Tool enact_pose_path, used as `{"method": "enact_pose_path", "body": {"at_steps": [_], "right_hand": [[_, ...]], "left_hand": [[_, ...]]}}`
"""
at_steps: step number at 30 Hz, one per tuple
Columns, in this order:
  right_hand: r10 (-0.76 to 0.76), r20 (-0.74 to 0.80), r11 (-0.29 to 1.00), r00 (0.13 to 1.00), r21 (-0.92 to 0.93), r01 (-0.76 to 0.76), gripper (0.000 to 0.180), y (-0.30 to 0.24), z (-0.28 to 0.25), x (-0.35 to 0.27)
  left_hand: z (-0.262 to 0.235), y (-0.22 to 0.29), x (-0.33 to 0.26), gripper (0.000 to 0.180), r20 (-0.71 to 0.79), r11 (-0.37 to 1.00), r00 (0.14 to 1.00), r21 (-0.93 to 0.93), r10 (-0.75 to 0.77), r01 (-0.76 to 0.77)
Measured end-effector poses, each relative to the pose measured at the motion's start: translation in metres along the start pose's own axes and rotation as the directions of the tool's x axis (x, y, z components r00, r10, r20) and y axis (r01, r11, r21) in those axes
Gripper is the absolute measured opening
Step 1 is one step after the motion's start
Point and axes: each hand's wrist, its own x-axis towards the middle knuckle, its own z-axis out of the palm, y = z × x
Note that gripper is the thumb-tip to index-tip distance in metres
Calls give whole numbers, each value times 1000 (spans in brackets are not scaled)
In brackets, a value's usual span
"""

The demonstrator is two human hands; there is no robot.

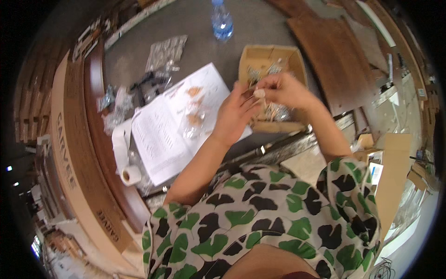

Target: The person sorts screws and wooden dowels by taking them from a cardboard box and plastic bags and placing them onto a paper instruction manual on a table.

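Note:
Both of my hands meet over the left side of an open cardboard box point(274, 126). My right hand point(290, 92) comes in from the right with thumb and fingers pinched together. A small pale, roundish piece point(259, 93) shows at its fingertips; its kind is too small to tell. My left hand point(232, 116) is close beside it, fingers curled toward the same spot, and what they grip is hidden. Inside the box lie small metal hardware and clear plastic bags point(281, 113). Left of my left hand, an open instruction booklet point(160, 139) carries small bags of brownish parts point(195, 118).
A water bottle point(222, 25) stands at the far side of the grey table. Clear bags point(166, 53), black parts point(147, 83) and a label roll point(131, 176) lie left. A long carton point(69, 153) borders the left; brown wood panels point(332, 60) lie right.

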Motion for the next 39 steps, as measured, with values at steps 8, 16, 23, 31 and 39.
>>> {"method": "enact_pose_path", "body": {"at_steps": [8,16,23,31,39], "right_hand": [[-222,26,761,975,-621,190,19,60,6,4],[63,88,595,994,-803,33,16,92,16,17],[97,151,614,984,-787,60,12,87,7,27],[144,44,350,989,-937,-10,13,69,39,26],[81,33,358,996,-934,2,17,92,30,25]], "left_hand": [[-36,-4,-15,29,-114,988,991,-147,-66,49],[-50,5,-23,26,-269,989,962,-150,-39,-2],[-56,5,-22,26,-244,987,969,-161,-27,-13],[-53,-1,-18,27,-230,989,972,-147,-42,8],[-53,-1,-19,27,-209,991,977,-131,-37,9]]}}
